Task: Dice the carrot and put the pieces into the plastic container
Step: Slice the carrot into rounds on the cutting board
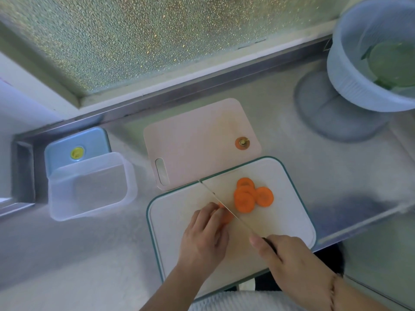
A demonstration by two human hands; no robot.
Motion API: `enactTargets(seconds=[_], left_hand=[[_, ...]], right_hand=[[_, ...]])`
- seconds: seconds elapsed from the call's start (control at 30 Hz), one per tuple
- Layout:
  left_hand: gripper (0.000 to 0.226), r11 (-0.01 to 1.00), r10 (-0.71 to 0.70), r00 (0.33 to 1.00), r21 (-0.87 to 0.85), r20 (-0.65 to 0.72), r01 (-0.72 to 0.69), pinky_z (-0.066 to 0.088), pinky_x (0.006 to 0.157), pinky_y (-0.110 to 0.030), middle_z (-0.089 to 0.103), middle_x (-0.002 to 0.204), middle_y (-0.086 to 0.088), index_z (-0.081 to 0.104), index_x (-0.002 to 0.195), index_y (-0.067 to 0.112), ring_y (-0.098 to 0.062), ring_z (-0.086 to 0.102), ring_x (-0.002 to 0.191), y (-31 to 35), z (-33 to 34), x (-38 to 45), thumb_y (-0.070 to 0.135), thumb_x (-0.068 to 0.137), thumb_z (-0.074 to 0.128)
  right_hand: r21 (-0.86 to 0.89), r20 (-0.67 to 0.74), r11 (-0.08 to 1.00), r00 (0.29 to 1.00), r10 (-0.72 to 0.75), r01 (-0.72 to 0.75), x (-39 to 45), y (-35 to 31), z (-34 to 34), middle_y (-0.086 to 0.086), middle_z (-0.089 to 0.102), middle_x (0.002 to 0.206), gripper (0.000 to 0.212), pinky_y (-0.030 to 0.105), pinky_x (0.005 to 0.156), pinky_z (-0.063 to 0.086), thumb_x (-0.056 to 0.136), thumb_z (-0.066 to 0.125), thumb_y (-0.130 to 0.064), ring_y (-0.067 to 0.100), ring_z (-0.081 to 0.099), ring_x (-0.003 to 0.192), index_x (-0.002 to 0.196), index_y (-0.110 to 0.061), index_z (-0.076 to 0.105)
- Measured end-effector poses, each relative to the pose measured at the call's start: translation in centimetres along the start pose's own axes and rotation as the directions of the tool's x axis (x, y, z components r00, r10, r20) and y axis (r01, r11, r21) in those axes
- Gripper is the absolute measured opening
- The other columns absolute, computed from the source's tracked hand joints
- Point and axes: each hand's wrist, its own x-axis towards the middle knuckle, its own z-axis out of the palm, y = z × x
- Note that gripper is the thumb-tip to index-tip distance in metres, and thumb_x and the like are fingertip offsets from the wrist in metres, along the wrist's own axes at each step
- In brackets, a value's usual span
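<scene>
On the white cutting board (289, 198) with a teal rim, my left hand (205, 234) holds down the rest of the carrot (226, 217), which its fingers mostly hide. My right hand (289, 259) grips the handle of a knife (224, 205). The blade runs diagonally up-left and rests against the carrot's cut end. Several round orange carrot slices (251, 196) lie overlapped just right of the blade. The clear plastic container (89, 187) stands to the left on the steel counter, with nothing inside it.
A blue lid (74, 147) with a yellow valve lies behind the container. A pink cutting board (197, 140) lies beyond the white one, with the carrot top (242, 142) on it. A white colander bowl (368, 63) with greens stands far right. The counter's front edge runs bottom right.
</scene>
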Motion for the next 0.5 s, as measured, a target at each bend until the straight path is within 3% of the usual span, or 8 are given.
enactTargets(seconds=[0.2,0.5], left_hand=[[0.045,1.000,0.018,1.000,-0.006,-0.017,-0.018,0.055,0.082,-0.034,0.061,0.121,-0.004,0.060,0.118,0.016,-0.027,0.064,0.097,-0.02,0.05,0.05,0.000,0.079,0.075],[0.041,1.000,0.019,1.000,-0.003,0.002,-0.019,0.054,0.081,-0.034,0.064,0.121,-0.008,0.064,0.113,0.012,-0.028,0.064,0.095,-0.33,0.34,-0.21,-0.002,0.077,0.076]], right_hand=[[0.033,-0.014,0.999,1.000,-0.015,0.016,0.11,-0.27,0.35,-0.005,0.047,0.046,0.056,0.019,0.058,0.039,0.078,0.029,-0.069,0.005,0.047,0.054,0.054,-0.019,0.042],[0.019,-0.010,1.000,1.000,-0.005,0.005,0.52,-0.07,0.68,0.003,0.047,0.049,0.062,0.020,0.060,0.040,0.077,0.026,-0.071,0.007,0.048,0.056,0.057,-0.016,0.046]])
